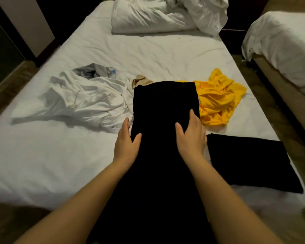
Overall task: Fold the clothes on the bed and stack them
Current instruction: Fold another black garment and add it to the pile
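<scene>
Looking down from the head. Find the long black cloth (165, 106) in the middle of the bed (148, 50), laid flat, running from the near edge up between the piles. See the left hand (126, 143) at its left edge, fingers straight along the side, thumb on top, not squeezing. See the right hand (190, 136) flat on the right side, fingers straight, pressing down, holding nothing. Notice the folded black piece (250, 162) just to the right, a good bottom for the stack. Notice the yellow shirt (218, 101) touching the cloth's right edge, and the white shirt (81, 101) bunched up on the left, both not folded yet.

Probably smoothing before the next fold. To do it well, push the bumps out with flat palms, from the middle to the sides. Keep both long edges straight and even. Then lift the far end, bring it toward the near end, and match the corners. Mind the yellow shirt, or risk folding it in. Plenty left to fold, by the look of it.
</scene>
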`<action>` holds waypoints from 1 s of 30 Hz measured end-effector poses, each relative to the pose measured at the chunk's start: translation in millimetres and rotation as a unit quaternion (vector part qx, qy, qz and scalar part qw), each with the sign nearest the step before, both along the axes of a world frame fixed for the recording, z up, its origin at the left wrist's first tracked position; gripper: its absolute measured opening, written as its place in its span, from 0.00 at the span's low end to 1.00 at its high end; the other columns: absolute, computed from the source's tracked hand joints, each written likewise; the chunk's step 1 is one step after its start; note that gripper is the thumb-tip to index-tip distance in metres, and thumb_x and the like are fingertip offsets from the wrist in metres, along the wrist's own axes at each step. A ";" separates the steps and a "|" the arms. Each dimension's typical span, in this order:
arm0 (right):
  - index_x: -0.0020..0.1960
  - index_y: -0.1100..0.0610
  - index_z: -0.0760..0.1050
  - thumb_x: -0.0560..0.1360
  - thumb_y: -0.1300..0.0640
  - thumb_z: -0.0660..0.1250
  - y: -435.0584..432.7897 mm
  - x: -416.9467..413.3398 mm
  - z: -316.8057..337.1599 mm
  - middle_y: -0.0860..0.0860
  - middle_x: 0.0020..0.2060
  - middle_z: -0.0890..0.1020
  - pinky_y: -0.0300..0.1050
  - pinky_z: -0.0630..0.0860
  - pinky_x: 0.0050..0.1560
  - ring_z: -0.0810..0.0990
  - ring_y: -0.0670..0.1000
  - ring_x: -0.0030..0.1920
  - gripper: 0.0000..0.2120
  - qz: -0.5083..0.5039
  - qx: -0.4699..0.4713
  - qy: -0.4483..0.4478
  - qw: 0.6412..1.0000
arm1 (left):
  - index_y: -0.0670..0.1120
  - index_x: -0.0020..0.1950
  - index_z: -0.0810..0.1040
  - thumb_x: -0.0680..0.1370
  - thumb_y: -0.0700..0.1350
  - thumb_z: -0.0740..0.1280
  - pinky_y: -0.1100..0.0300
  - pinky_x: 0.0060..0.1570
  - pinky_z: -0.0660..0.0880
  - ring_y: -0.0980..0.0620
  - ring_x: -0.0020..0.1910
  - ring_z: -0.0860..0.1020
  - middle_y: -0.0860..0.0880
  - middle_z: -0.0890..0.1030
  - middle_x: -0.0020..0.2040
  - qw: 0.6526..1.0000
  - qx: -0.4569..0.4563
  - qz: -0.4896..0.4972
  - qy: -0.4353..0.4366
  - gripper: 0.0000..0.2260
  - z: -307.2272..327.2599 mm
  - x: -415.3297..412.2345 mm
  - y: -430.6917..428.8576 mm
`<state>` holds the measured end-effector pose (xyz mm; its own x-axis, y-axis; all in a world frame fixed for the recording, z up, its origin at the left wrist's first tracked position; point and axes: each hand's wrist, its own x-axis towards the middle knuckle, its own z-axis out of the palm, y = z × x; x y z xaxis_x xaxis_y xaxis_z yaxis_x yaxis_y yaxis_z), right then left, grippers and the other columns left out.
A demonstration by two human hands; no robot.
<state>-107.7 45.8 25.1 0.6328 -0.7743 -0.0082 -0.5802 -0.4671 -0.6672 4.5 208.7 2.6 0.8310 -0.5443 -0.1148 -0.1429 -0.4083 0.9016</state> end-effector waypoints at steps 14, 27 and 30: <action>0.77 0.48 0.48 0.80 0.44 0.55 162.7 -150.3 -26.0 0.48 0.72 0.65 0.49 0.65 0.68 0.63 0.51 0.71 0.29 0.150 -0.046 0.090 0.984 | 0.49 0.77 0.47 0.79 0.57 0.59 0.47 0.62 0.67 0.39 0.68 0.66 0.39 0.65 0.72 0.979 0.201 0.026 0.022 0.33 -32.6 -140.0 161.6; 0.73 0.42 0.56 0.70 0.30 0.59 197.2 -197.0 4.3 0.45 0.64 0.71 0.49 0.62 0.65 0.67 0.50 0.66 0.35 0.239 -0.126 0.151 0.951 | 0.50 0.73 0.61 0.80 0.52 0.59 0.50 0.62 0.68 0.42 0.66 0.70 0.42 0.70 0.69 0.988 0.128 0.035 0.082 0.22 -12.1 -150.0 188.3; 0.73 0.43 0.56 0.71 0.34 0.62 204.5 -197.6 6.7 0.44 0.62 0.72 0.48 0.64 0.64 0.69 0.50 0.64 0.34 0.268 -0.155 0.157 0.938 | 0.45 0.68 0.71 0.81 0.44 0.60 0.53 0.62 0.69 0.45 0.63 0.73 0.41 0.74 0.65 0.982 0.004 0.106 0.158 0.16 -6.8 -152.4 179.9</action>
